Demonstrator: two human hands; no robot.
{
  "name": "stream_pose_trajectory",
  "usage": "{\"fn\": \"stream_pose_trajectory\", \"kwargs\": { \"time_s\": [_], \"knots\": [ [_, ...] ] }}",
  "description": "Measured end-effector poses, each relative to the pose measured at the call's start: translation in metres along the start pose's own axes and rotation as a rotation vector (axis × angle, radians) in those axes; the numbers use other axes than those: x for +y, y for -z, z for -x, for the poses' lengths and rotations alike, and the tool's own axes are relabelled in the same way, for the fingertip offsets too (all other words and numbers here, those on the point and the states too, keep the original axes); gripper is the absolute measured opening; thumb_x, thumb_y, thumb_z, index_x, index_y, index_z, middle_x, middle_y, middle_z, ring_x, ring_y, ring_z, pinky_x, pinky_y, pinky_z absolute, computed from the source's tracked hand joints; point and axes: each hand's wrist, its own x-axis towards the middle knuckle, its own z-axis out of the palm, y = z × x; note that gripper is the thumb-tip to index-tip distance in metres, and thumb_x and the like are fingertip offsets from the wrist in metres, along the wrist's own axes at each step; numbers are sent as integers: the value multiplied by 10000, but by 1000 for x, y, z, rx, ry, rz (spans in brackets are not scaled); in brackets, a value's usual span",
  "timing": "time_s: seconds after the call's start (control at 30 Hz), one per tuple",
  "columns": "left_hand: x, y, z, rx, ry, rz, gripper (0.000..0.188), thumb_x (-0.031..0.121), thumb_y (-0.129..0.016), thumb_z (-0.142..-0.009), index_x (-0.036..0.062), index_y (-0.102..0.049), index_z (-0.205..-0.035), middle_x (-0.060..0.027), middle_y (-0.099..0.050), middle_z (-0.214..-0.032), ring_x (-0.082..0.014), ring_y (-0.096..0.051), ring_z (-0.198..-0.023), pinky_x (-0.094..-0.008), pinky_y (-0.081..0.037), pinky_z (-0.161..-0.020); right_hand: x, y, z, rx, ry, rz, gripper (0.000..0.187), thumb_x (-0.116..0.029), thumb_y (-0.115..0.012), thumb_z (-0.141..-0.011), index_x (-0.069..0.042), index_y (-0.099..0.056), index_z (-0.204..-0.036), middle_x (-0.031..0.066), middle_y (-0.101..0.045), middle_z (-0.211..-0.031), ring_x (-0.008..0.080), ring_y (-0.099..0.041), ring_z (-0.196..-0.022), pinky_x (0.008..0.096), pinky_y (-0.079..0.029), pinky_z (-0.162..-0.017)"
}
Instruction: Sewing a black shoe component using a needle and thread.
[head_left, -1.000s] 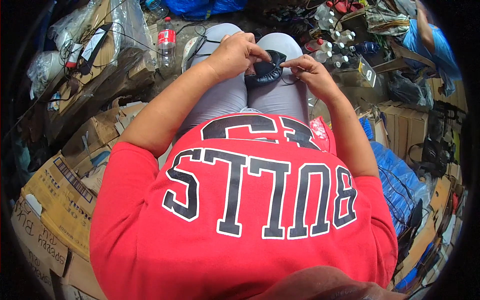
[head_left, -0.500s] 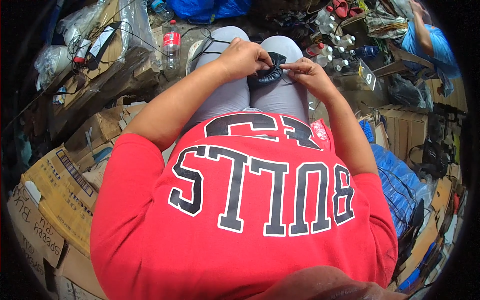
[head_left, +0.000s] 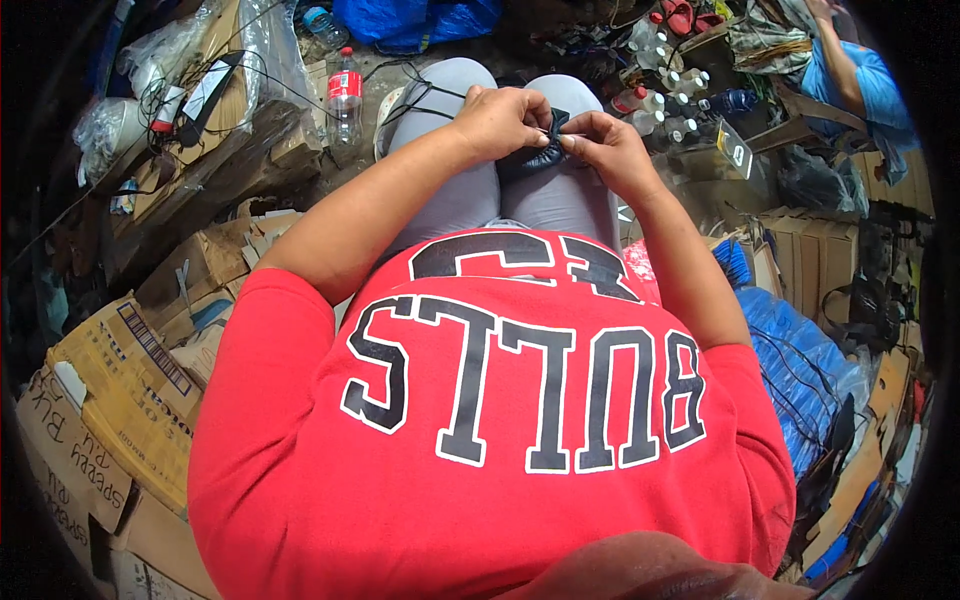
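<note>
Over my right knee lies a small black leather piece [head_left: 540,160] with a puckered, gathered edge; it looks like a shoe upper, though my fingers cover part of it. My left hand [head_left: 503,122] is closed, pinching the piece's left side between thumb and fingertips. From the other side my right hand [head_left: 612,148] also pinches, gripping its upper right edge. Something thin and pale shows between the two sets of fingertips, too small to name. A black cord [head_left: 432,107] runs across my left knee towards the left hand.
A clear bottle with a red label [head_left: 344,100] stands left of my knees. Several small bottles [head_left: 675,105] are grouped at the right. Cardboard [head_left: 120,370] is piled at the left, and blue plastic sheeting [head_left: 795,360] lies at the right. Another person's arm [head_left: 845,65] shows at upper right.
My hands have come closer together over the black piece. The left has shifted slightly right, and the right hand's fingers have curled more tightly at the edge.
</note>
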Motion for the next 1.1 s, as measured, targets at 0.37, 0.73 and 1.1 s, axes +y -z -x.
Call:
{"fn": "stream_pose_trajectory", "kwargs": {
  "time_s": [0.37, 0.73, 1.1],
  "knots": [
    [-2, 29, 16, 43, -171, -264, 92, 120, -715, -708, 66, -646, -735, -60, -580, -703, -197, -577, -743, -323, -445, -672, 6, 29, -1, -65, -5, -82, 144, -161, -703, -796, -37, -629, -794, -24, -590, -737, 61, -516, -723, 214, -418, -680],
    [5, 18, 6, -128, -208, -308, 139, 87, -547, -824, 50, -604, -945, -171, -646, -844, -310, -630, -783, -377, -481, -678, -26, 55, 24, -45, 160, 201, 185, -173, -696, -778, -8, -620, -740, 19, -500, -859, 113, -498, -767, 246, -417, -662],
    [1, 21, -1, -213, -200, -364, 130, 157, -533, -856, 54, -577, -922, -166, -622, -779, -346, -609, -749, -414, -465, -649, -68, 29, 7, -47, 427, 1222, 150, -242, -606, -815, -109, -646, -873, 60, -606, -876, 249, -590, -860, 385, -415, -837]
  ]
}}
